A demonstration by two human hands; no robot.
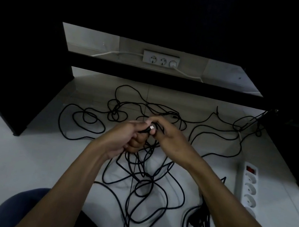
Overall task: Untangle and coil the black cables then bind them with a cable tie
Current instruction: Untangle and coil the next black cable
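The black cables (148, 171) lie tangled across the floor from near to far, thin, limp and light, so both the left hand (122, 138) and right hand (168, 135) pinch them best at the stiff plug end (150, 128), as now.

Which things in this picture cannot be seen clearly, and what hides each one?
- Head view: the plug pinched between the left hand and right hand; fingers cover most of it, so its type is unclear.
- Head view: how many black cables there are; the strands overlap and the forearms cross them.
- Head view: the white power strip; the right forearm hides its near end.
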